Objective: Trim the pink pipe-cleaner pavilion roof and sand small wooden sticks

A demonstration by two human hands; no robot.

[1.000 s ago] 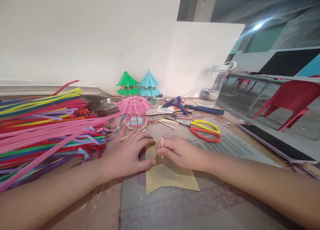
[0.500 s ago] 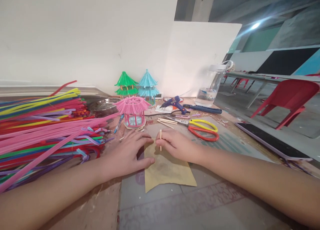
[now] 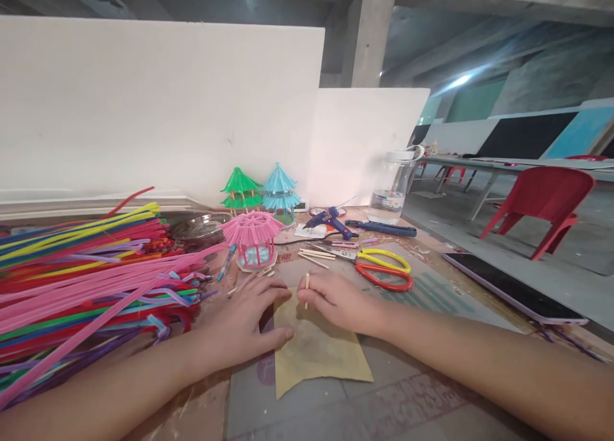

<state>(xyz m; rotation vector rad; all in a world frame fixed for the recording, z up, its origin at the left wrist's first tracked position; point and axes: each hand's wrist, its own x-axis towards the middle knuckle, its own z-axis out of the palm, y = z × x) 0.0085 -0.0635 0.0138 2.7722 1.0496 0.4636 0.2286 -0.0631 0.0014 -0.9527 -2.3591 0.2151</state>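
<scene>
My right hand [image 3: 338,300] pinches a short wooden stick [image 3: 307,292], held upright over the far part of a tan sheet [image 3: 321,358] that looks like sandpaper. The sheet has a torn near edge and a darker smudge in its middle. My left hand [image 3: 249,313] lies with fingers apart at the sheet's left edge, holding nothing. Several similar wooden sticks [image 3: 317,255] lie just beyond my right hand. Behind my left hand stands a small pink pavilion [image 3: 254,226] with a fuzzy roof and thin posts.
Pipe cleaners [image 3: 96,281] in many colours fill the left side. Scissors [image 3: 384,268], a hot glue gun [image 3: 330,220], a blue-handled tool [image 3: 381,228] and a water bottle [image 3: 388,188] stand or lie beyond. Green [image 3: 240,188] and blue pavilions [image 3: 279,188] are behind. A phone [image 3: 513,287] lies right.
The camera has tilted up, so everything sits lower in view. Both hands, the stick and the sheet keep nearly the same places relative to each other.
</scene>
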